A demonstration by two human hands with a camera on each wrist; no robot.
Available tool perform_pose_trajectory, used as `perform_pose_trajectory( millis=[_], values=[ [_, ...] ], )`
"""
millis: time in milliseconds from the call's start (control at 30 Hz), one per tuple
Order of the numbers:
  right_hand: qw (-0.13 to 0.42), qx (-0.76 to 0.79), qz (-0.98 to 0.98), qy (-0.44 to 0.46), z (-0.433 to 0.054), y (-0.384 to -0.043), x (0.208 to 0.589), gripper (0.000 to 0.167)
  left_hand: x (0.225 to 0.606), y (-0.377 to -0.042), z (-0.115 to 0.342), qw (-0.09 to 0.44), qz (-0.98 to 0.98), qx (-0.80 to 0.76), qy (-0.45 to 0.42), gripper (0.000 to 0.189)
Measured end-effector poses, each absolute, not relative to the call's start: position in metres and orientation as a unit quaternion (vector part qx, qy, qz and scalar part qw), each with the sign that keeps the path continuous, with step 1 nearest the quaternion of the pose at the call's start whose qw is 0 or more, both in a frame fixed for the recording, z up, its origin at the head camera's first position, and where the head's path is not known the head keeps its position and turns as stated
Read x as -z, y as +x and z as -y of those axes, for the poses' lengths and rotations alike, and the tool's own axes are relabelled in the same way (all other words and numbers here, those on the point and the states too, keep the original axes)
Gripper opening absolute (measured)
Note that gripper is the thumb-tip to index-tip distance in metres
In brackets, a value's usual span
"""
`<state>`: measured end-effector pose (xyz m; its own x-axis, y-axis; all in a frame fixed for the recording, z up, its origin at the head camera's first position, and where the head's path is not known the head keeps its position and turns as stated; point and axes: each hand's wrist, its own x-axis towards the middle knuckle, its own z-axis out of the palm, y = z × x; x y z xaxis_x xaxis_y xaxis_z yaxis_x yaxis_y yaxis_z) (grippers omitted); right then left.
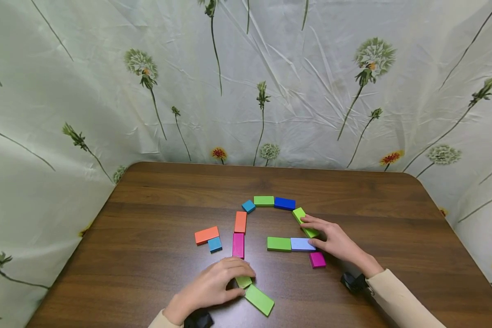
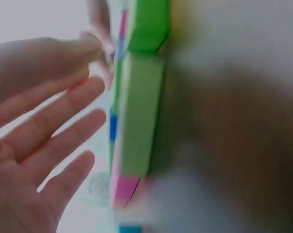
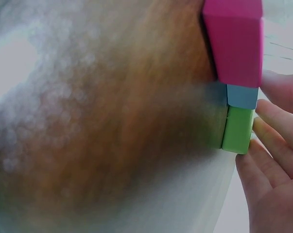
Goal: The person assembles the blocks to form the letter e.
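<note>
My left hand (image 1: 219,282) hovers over or touches a light green block (image 1: 243,281), partly covered by its fingers. In the left wrist view its fingers (image 2: 73,126) are spread and fairly straight beside that block. Another green block (image 1: 260,300) lies slanted at its lower end; a magenta block (image 1: 238,245) is at its upper end. My right hand (image 1: 338,241) has its fingertips on or beside a slanted green block (image 1: 310,231), partly hidden. Its thumb is at the right end of a light blue block (image 1: 302,244). A small magenta block (image 1: 317,260) lies just below.
An orange block (image 1: 240,222), small blue block (image 1: 248,206), green block (image 1: 264,201) and dark blue block (image 1: 284,203) curve along the top. Another green block (image 1: 279,243) adjoins the light blue one. Leftward lie an orange block (image 1: 207,235) and blue block (image 1: 215,244) on the wooden table (image 1: 147,273).
</note>
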<state>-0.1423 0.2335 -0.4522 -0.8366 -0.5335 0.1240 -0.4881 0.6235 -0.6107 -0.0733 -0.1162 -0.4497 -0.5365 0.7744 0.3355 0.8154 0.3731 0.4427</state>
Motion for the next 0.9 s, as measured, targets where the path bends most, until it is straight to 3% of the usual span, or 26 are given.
perform_pose_trajectory(
  millis=[267,500,733,900],
  values=[
    [0.029,0.328,-0.899,-0.288,-0.234,-0.143,0.453,0.039,0.442,-0.099,0.157,0.081,0.881,0.305,-0.352,0.038],
    [0.033,0.330,-0.900,-0.284,-0.234,-0.143,0.452,0.039,0.441,-0.113,0.180,0.058,0.906,0.306,-0.285,0.043],
    [0.036,0.328,-0.901,-0.282,-0.234,-0.143,0.453,0.039,0.447,-0.120,0.188,0.034,0.917,0.292,-0.269,0.042],
    [0.035,0.331,-0.900,-0.282,-0.233,-0.143,0.452,0.039,0.450,-0.123,0.188,0.028,0.911,0.277,-0.304,0.042]
  ],
)
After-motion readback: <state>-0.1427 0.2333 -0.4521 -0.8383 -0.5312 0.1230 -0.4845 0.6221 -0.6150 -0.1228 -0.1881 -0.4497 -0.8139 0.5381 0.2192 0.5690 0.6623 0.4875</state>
